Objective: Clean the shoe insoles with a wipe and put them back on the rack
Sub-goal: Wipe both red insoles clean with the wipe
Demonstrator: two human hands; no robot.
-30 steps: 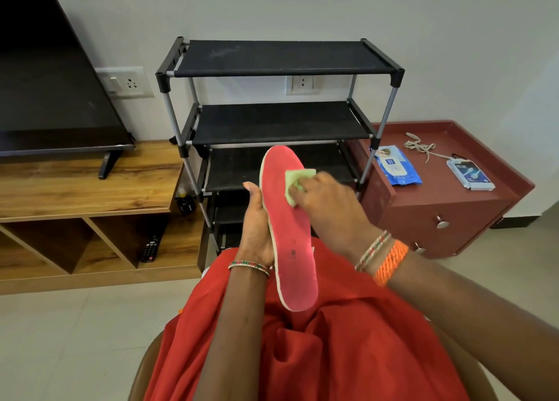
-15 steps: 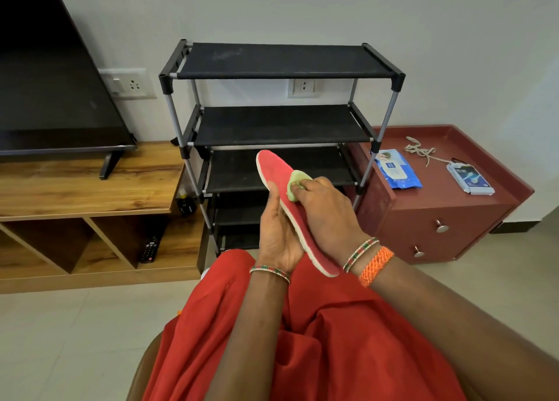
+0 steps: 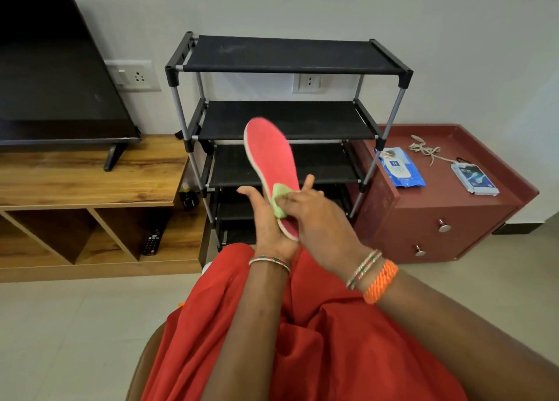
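I look down at my lap, draped in red cloth (image 3: 348, 355). My left hand (image 3: 267, 223) holds a pink insole (image 3: 270, 155) from beneath at its heel end, palm up, fingers spread along its underside, thumb out at 9 o'clock. The insole tilts up and away from me, its toe pointing to 11 o'clock, in front of the rack's middle shelves. My right hand (image 3: 317, 222) pinches a crumpled green wipe (image 3: 279, 199) and presses it on the insole's lower half; that grip is closed on the wipe, with one finger raised.

The black rack (image 3: 290, 56) stands against the wall at 12 o'clock, just behind the insole and not touching it. Its shelves that I can see carry nothing.

At 2 o'clock a red cabinet (image 3: 438, 213) stands just beside the rack. On its top lie a blue wipe pack (image 3: 400, 171), a tangled cord (image 3: 423, 151) and a small white packet (image 3: 475, 178).

At 10 o'clock a dark TV (image 3: 54, 77) sits on a wooden stand (image 3: 90, 171). A remote (image 3: 152, 239) lies in the stand's lower shelf, and a small bottle (image 3: 187, 196) stands between stand and rack.
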